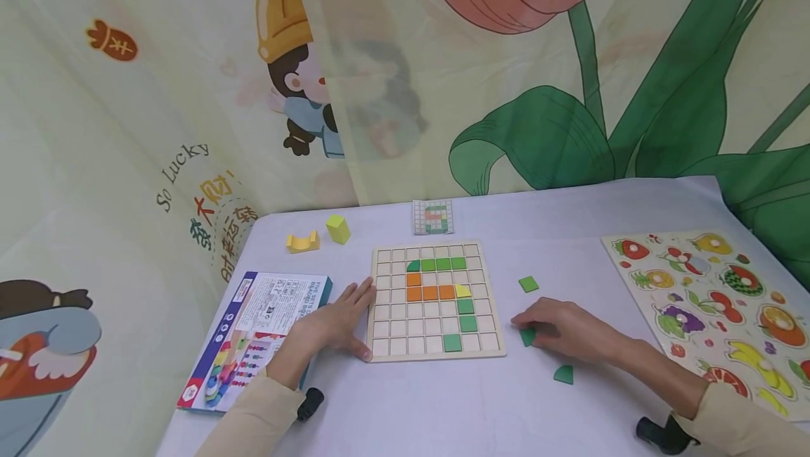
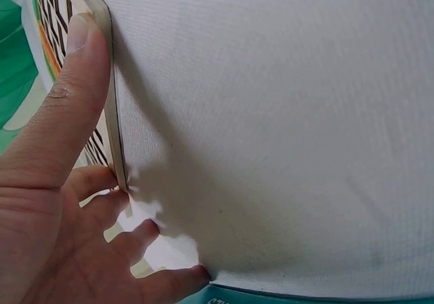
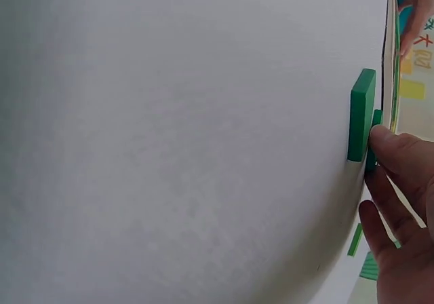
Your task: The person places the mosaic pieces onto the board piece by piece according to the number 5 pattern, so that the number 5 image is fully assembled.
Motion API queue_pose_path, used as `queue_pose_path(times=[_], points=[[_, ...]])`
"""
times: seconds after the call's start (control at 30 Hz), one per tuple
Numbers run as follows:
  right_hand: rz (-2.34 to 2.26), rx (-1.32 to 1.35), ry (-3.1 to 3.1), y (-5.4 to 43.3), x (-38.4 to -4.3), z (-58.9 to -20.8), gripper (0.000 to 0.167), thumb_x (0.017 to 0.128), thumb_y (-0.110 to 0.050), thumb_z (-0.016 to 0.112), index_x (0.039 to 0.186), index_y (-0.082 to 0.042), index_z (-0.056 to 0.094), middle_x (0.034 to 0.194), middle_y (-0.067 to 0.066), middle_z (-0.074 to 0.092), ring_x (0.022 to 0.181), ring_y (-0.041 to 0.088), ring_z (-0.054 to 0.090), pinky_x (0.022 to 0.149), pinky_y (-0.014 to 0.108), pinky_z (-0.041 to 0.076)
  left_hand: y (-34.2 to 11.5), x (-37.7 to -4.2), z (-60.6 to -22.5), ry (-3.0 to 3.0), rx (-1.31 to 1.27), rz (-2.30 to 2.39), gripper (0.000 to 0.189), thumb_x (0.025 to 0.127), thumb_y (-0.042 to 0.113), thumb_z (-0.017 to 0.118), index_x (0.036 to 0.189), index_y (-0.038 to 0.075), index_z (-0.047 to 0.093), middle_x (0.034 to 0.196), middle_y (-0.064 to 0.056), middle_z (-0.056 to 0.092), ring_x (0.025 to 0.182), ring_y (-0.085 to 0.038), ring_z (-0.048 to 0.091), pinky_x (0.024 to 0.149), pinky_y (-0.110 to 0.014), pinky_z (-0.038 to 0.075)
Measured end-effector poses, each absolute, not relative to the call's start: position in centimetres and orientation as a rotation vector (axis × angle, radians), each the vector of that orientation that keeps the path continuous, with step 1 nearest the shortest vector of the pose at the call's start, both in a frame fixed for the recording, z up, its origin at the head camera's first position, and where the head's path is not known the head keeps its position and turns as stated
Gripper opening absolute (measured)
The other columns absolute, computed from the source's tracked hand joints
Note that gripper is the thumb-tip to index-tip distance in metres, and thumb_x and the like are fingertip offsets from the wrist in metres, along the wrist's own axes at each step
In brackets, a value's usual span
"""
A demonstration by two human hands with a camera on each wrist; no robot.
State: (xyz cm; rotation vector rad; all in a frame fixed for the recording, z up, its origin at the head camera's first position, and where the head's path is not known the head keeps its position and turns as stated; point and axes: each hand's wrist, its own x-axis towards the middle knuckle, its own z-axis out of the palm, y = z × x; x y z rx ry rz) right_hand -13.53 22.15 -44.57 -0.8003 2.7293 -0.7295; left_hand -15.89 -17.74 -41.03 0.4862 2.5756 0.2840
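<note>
The left hand (image 1: 335, 323) rests at the left side of the grid board (image 1: 392, 337), its grip loose with the fingers spread, thumb at the near left corner and index finger along the edge. The board lies flat on the white counter (image 1: 443, 408), nearly square, with its near edge running left to right. Green, orange and yellow tiles sit in its cells.

Just right of the board, the right hand (image 1: 572, 330) pinches a green piece (image 1: 526, 337) low over or on the counter; which, I cannot tell. Fingers hide its outline, but in the right wrist view its visible long side runs up and down.

Beside the right hand, a green quarter-round (image 1: 564, 375) points its square corner toward the near right, its curve toward the far left. Beyond the hand, a light green tile (image 1: 528, 284) lies aslant to the board.
</note>
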Motion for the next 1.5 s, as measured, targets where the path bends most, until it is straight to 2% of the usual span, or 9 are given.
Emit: queue_pose_path(times=[0.3, 0.7, 0.93, 1.3, 1.5], points=[[-0.73, -0.869, 2.735, 21.2, -13.9, -44.1, 0.042, 0.081, -0.014, 0.077, 0.122, -0.021, 0.068, 0.112, -0.011, 0.069, 0.102, 0.009, 0.063, 0.087, 0.027, 0.056, -17.8, -15.7, -40.9, 2.575, 0.476, 0.291, 0.112, 0.068, 0.033, 0.087, 0.154, 0.006, 0.02, 0.165, -0.009, 0.008, 0.151, -0.035, 0.009, 0.117, -0.055, 0.028], [-0.726, -1.102, 2.629, 15.9, -14.2, -43.5, 0.035, 0.083, -0.013, 0.074, 0.118, -0.02, 0.071, 0.113, -0.013, 0.068, 0.105, 0.006, 0.059, 0.089, 0.023, 0.053, -17.8, -15.6, -41.0, 2.574, 0.484, 0.315, 0.112, 0.068, 0.031, 0.087, 0.155, 0.006, 0.02, 0.165, -0.008, 0.008, 0.151, -0.035, 0.009, 0.117, -0.054, 0.027], [-0.646, -1.307, 2.71, 14.4, -14.1, -44.0, 0.036, 0.08, -0.014, 0.078, 0.115, -0.021, 0.072, 0.106, -0.013, 0.069, 0.096, 0.005, 0.058, 0.086, 0.021, 0.054, -17.7, -15.8, -41.0, 2.578, 0.486, 0.299, 0.113, 0.068, 0.033, 0.087, 0.155, 0.007, 0.019, 0.165, -0.007, 0.007, 0.152, -0.034, 0.007, 0.118, -0.052, 0.026], [-0.608, -1.323, 2.769, 13.8, -14.0, -44.3, 0.036, 0.079, -0.014, 0.079, 0.113, -0.02, 0.072, 0.107, -0.01, 0.069, 0.1, 0.007, 0.061, 0.089, 0.025, 0.055, -17.9, -15.9, -41.2, 2.579, 0.493, 0.3, 0.114, 0.068, 0.032, 0.087, 0.155, 0.006, 0.019, 0.165, -0.009, 0.007, 0.151, -0.036, 0.007, 0.118, -0.054, 0.026], [-0.633, -1.327, 2.784, 13.8, -13.9, -44.6, 0.034, 0.078, -0.012, 0.08, 0.111, -0.02, 0.073, 0.105, -0.009, 0.069, 0.097, 0.007, 0.062, 0.086, 0.022, 0.055, -17.8, -15.8, -41.1, 2.582, 0.489, 0.31, 0.114, 0.067, 0.032, 0.087, 0.155, 0.006, 0.02, 0.165, -0.008, 0.008, 0.151, -0.035, 0.008, 0.117, -0.054, 0.027]])
